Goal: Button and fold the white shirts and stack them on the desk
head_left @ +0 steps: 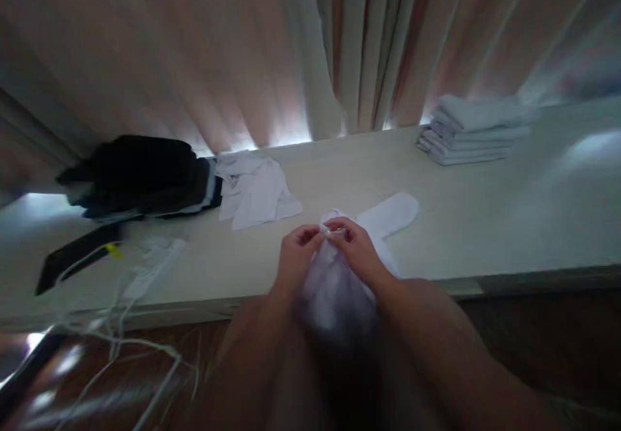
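Between both hands is a thin pale lilac-white cloth garment (330, 282), pinched at its upper edge and hanging over the sill's front edge toward my lap. My left hand (297, 250) has thumb and fingers closed on that edge. Close beside it, my right hand (356, 246) pinches the same edge, the fingertips of both nearly touching. The garment's lower part is blurred and dark, so its exact kind is hidden. Just beyond my right hand, a white cloth piece with a rounded end (391, 214) lies flat; whether it joins the held garment I cannot tell.
Crumpled white cloth (262, 188) lies left of centre, beside a dark pile of folded clothes (140, 172). A folded white stack (473, 130) sits at the back right. A black tablet-like object (77, 256), white power strip (155, 269) and trailing cables (145, 343) are left. Curtains (218, 49) hang behind.
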Demonstrator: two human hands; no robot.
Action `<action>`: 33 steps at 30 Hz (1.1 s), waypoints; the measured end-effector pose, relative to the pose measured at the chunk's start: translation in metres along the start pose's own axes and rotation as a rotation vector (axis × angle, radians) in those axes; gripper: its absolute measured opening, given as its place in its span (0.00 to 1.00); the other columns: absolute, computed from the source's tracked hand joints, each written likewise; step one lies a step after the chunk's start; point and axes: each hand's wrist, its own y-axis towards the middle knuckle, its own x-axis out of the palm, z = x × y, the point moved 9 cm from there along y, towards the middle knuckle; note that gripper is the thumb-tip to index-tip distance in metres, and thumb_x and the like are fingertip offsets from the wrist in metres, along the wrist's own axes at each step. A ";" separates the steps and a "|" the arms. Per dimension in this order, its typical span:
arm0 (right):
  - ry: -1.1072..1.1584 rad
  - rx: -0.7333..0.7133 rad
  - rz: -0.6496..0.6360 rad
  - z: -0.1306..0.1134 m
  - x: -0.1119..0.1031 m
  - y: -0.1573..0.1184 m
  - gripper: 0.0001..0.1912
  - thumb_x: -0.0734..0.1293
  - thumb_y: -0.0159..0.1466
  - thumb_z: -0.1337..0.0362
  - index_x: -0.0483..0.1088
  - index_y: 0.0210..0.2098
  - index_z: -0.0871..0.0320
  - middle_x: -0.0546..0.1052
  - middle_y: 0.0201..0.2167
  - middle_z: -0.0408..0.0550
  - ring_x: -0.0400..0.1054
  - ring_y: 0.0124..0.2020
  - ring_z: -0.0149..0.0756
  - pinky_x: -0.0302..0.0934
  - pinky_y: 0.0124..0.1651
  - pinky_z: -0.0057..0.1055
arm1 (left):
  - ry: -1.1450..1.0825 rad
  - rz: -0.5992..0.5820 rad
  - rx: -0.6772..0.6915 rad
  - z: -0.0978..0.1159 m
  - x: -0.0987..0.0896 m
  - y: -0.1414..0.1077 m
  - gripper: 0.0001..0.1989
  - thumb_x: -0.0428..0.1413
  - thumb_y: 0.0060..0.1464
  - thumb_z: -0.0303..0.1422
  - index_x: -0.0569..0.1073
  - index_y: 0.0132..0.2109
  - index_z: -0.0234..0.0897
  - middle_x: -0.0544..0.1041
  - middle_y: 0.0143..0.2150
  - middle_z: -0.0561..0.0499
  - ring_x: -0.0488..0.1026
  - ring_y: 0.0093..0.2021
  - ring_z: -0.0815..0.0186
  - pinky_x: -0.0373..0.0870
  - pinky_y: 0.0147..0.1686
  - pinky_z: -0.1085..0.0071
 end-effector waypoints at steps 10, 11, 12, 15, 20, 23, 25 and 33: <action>0.110 -0.010 -0.047 0.004 -0.004 0.003 0.08 0.70 0.58 0.62 0.67 0.36 0.54 0.70 0.32 0.41 0.65 0.36 0.34 0.60 0.39 0.30 | -0.017 0.010 0.035 0.004 0.000 0.001 0.06 0.62 0.49 0.32 0.79 0.35 0.34 0.80 0.32 0.51 0.75 0.33 0.66 0.70 0.36 0.72; 0.113 -0.012 -0.047 0.004 -0.003 0.003 0.08 0.70 0.58 0.62 0.67 0.35 0.54 0.70 0.32 0.41 0.64 0.35 0.34 0.59 0.39 0.29 | -0.014 0.020 0.035 0.004 0.000 0.000 0.06 0.62 0.49 0.32 0.79 0.35 0.34 0.80 0.32 0.51 0.75 0.33 0.66 0.70 0.36 0.72; 0.108 -0.014 -0.049 0.003 -0.003 0.003 0.07 0.69 0.59 0.62 0.68 0.36 0.54 0.70 0.32 0.41 0.64 0.35 0.34 0.59 0.38 0.29 | -0.011 0.030 0.032 0.005 -0.001 0.000 0.06 0.63 0.49 0.32 0.79 0.35 0.34 0.80 0.32 0.50 0.75 0.33 0.66 0.70 0.36 0.72; 0.075 -0.006 -0.040 0.001 -0.003 0.002 0.07 0.69 0.59 0.62 0.69 0.38 0.54 0.71 0.33 0.41 0.64 0.36 0.34 0.58 0.38 0.29 | -0.012 0.050 0.020 0.007 -0.001 -0.002 0.06 0.63 0.48 0.32 0.79 0.35 0.33 0.81 0.32 0.49 0.76 0.33 0.66 0.71 0.35 0.71; 0.032 0.014 0.016 0.002 -0.007 0.001 0.08 0.70 0.58 0.62 0.70 0.36 0.54 0.72 0.33 0.42 0.64 0.35 0.35 0.58 0.37 0.29 | -0.005 0.073 0.019 0.014 -0.003 -0.004 0.06 0.64 0.47 0.31 0.79 0.34 0.33 0.80 0.31 0.49 0.76 0.32 0.66 0.71 0.35 0.72; 0.001 0.035 0.048 0.006 -0.010 0.001 0.08 0.70 0.57 0.62 0.70 0.35 0.55 0.72 0.32 0.41 0.63 0.33 0.34 0.57 0.36 0.29 | -0.025 0.075 -0.019 0.011 -0.002 -0.003 0.07 0.64 0.46 0.31 0.79 0.34 0.33 0.81 0.31 0.48 0.76 0.33 0.65 0.71 0.35 0.71; -0.025 0.052 0.063 0.007 -0.011 0.001 0.08 0.70 0.57 0.62 0.70 0.35 0.55 0.72 0.31 0.41 0.63 0.32 0.34 0.57 0.35 0.29 | -0.055 0.085 -0.057 0.006 -0.002 -0.003 0.08 0.65 0.45 0.31 0.79 0.34 0.32 0.81 0.32 0.48 0.76 0.33 0.65 0.71 0.36 0.71; -0.178 0.013 0.116 0.001 -0.012 0.000 0.05 0.66 0.57 0.64 0.69 0.34 0.57 0.71 0.32 0.43 0.63 0.34 0.36 0.56 0.40 0.32 | -0.009 0.091 -0.138 -0.010 0.001 -0.003 0.08 0.64 0.47 0.33 0.80 0.34 0.32 0.79 0.27 0.50 0.70 0.26 0.69 0.66 0.28 0.74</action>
